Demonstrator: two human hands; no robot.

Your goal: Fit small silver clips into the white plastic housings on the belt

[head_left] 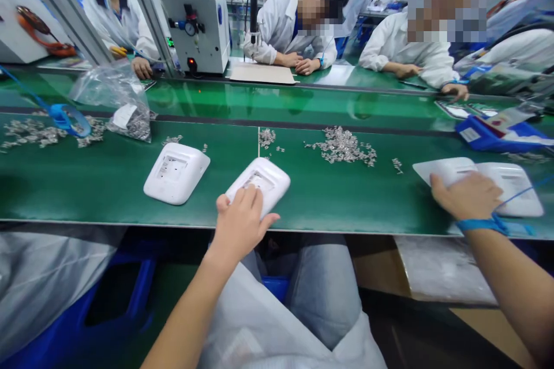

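A white plastic housing [277, 181] with a recessed rectangular opening rests on the green belt in front of me. My left hand [242, 219] is closed on its near side, fingers bent over the opening and thumb out at the near edge. Off to the right, my right hand [470, 196] grips another white housing [448, 168] from above; the fingers are partly smeared by motion. A further white housing [517, 184] lies right beside it, partly behind those fingers. To the left sits one more white housing [175, 176], untouched, its opening facing up.
Small clear parts lie in piles [344, 145] along the belt [329, 202]. A plastic bag [130, 109] of parts stands at left, near a blue strap [69, 118]. A blue tray [497, 132] is at right. Co-workers in white coats [277, 17] sit across, beside a machine [199, 31].
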